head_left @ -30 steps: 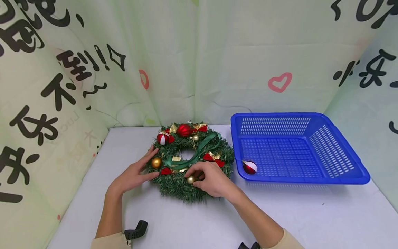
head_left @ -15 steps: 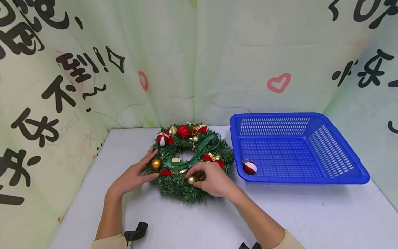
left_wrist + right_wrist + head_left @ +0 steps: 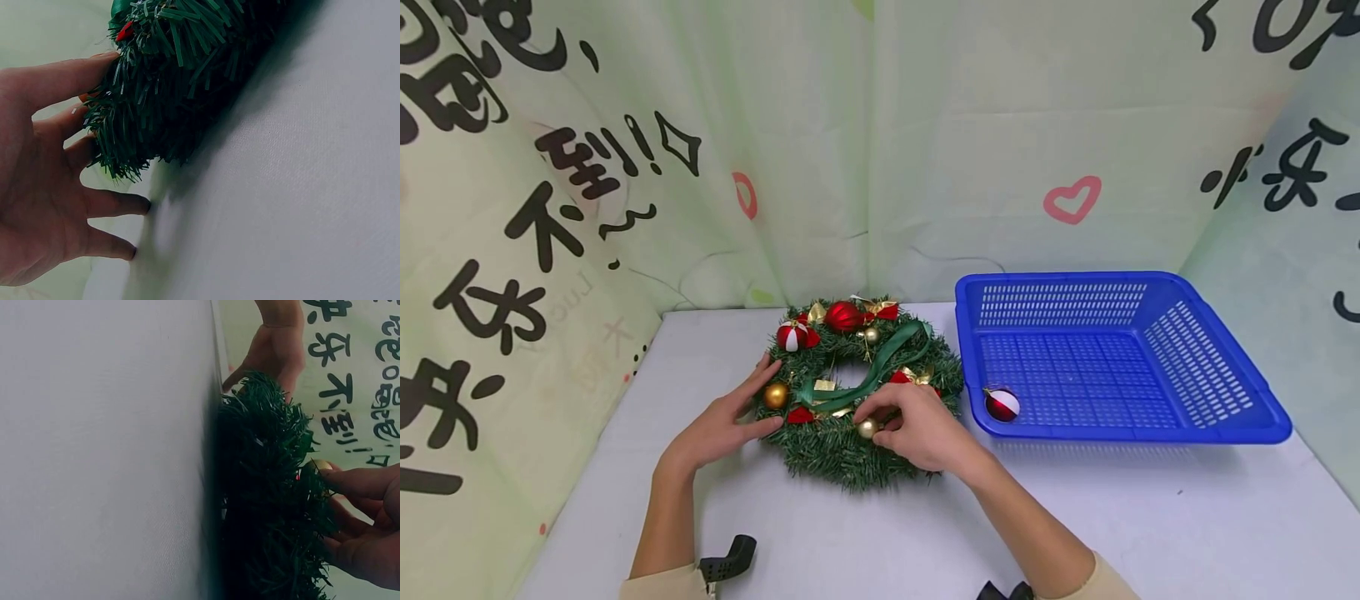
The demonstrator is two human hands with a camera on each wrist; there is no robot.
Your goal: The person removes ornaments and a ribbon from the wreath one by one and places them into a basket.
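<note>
A green Christmas wreath [image 3: 838, 462] lies on the white table, dressed with bows, baubles and a loose green ribbon [image 3: 891, 354]. My left hand [image 3: 726, 425] rests against its left side, fingers spread; in the left wrist view the thumb touches the needles and two fingertips reach the table. At the wreath's front, my right hand [image 3: 925, 429] pinches a small gold bauble [image 3: 868, 428] between thumb and fingers. The right wrist view shows that bauble partly covered by the thumb. Whether it is fastened to the wreath cannot be seen. A larger gold bauble [image 3: 777, 396] sits beside my left hand.
Right of the wreath stands a blue plastic basket [image 3: 1075, 433], close to it. One red and white bauble [image 3: 1002, 404] lies in the basket's near left corner. A printed curtain [image 3: 925, 167] hangs behind the table and along its sides.
My right hand has shifted slightly to the right and up with the small gold bauble, now covering part of the right bow. The left hand has stayed in place.
</note>
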